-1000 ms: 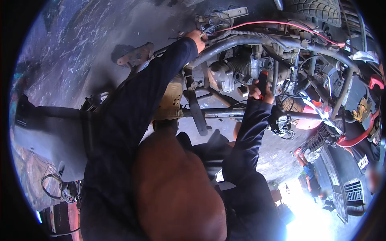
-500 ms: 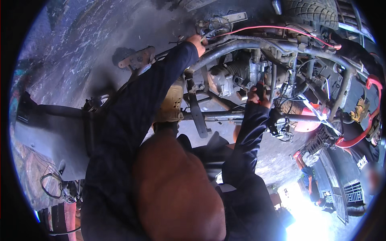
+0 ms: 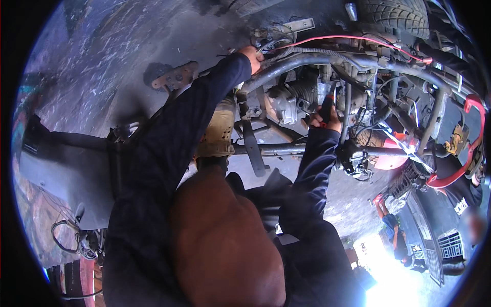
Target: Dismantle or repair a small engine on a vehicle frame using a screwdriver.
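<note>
My left hand has its fingers closed on thin wires at the upper middle, beside a grey corrugated conduit, a long red wire and a curved metal frame tube. My right hand grips a dark tool with red on it, perhaps screwdriver-like, pointing up beside a finned engine within the frame. The tool's tip is too small to make out clearly. A tan perforated part lies below the frame, near my left sleeve.
A tire is at the top right. A curved red bar crosses the right side. A grey panel is at the left. One person is at the far right, another farther off, near a metal gate.
My right hand and tool have shifted slightly left over the last second. My left hand has moved slightly down in view. A dark sleeve has appeared at the upper right.
</note>
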Tool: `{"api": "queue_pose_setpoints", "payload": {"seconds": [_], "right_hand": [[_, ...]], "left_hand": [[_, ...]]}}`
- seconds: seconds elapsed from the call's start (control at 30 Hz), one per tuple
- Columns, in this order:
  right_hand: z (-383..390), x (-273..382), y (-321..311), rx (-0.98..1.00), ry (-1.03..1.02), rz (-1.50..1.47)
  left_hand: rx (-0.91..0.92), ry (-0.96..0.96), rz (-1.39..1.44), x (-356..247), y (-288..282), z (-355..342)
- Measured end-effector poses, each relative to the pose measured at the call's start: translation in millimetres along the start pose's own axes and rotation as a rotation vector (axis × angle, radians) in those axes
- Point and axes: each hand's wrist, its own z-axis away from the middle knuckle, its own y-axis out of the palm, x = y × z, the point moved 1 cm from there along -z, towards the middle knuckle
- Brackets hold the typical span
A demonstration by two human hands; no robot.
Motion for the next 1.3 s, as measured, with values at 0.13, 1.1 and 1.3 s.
{"api": "queue_pose_setpoints", "payload": {"seconds": [0.13,1.1,1.3], "right_hand": [[-3.6,8.1,-5.0,-0.166,-0.098,0.388],[-18.7,6.3,-14.5,-0.423,-0.192,1.363],[-59.8,27.3,-64.1,-0.200,-0.509,1.926]], "left_hand": [[-0.002,0.057,-0.177,-11.5,-5.3,6.9],[-0.031,0.058,-0.021,17.8,12.5,-9.0],[-0.093,0.040,-0.021,3.4,9.2,-4.8]]}}
